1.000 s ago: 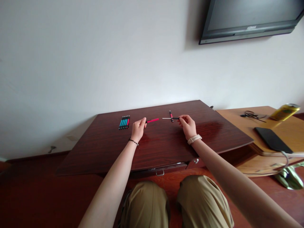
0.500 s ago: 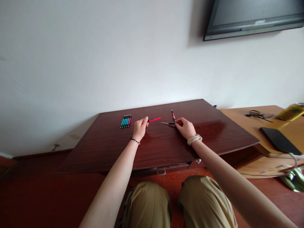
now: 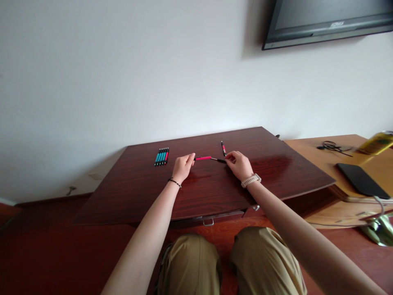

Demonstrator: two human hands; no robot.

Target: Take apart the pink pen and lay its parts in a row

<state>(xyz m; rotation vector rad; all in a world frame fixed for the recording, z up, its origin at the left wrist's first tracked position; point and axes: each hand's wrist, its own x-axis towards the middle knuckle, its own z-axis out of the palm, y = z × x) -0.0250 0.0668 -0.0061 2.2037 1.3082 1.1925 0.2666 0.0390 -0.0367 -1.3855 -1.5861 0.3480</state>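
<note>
My left hand point(image 3: 183, 167) is closed around the black end of a pink pen barrel point(image 3: 203, 158), which points to the right. Between the fingertips of my right hand point(image 3: 239, 164) is a pen refill point(image 3: 218, 160), dark at the held end and thin and light at its tip. That tip meets the open end of the barrel; whether it is inside I cannot tell. Just beyond my right fingers lies a pink and black pen point(image 3: 223, 148). To the left of my left hand several pens point(image 3: 161, 156) lie side by side, mostly teal, with a pink one at the right.
The dark wooden table point(image 3: 138, 196) stands against a white wall. On a lighter wooden desk point(image 3: 344, 143) at the right are a black phone point(image 3: 362, 180), a coiled cable point(image 3: 333, 148) and a yellow can point(image 3: 377, 143). A television point(image 3: 331, 24) hangs above.
The gap between barrel and refill has closed: the barrel has shifted slightly right and down and is more level. The refill now tilts, its tip at the barrel's end.
</note>
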